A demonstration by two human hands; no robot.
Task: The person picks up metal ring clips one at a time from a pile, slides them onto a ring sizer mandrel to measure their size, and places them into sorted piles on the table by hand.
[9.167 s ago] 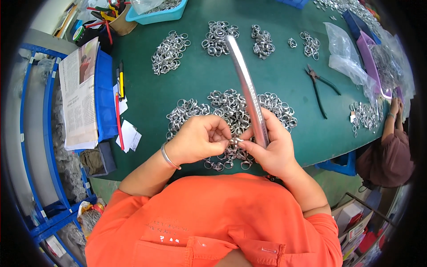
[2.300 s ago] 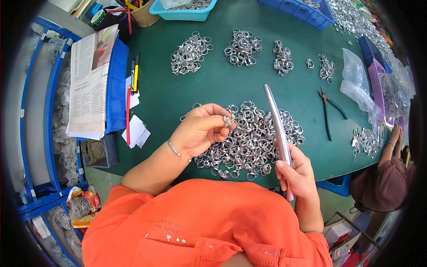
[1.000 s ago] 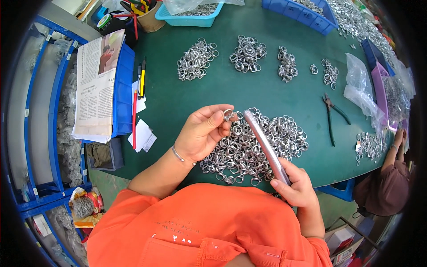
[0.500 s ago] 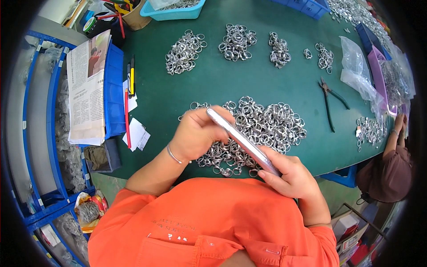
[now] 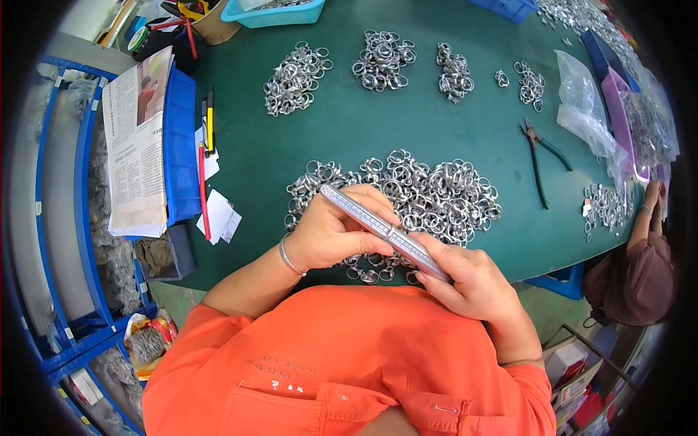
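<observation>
The left hand (image 5: 320,236) has its fingers bent beneath a silvery rod (image 5: 360,212), thumb and forefinger flanking a ring (image 5: 392,233) on it; whether they pinch it cannot be told. Beyond those fingers, a heap of rings (image 5: 443,192) lies on the bench (image 5: 407,125). Rightward, the right hand's (image 5: 471,280) fingers clasp the rod's near end; pliers (image 5: 539,158) lie farther right of them.

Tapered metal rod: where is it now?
Near the head view's centre, the tapered metal rod slants partly over the large ring pile, its lower end in the right hand, upper part above the left hand.
</observation>
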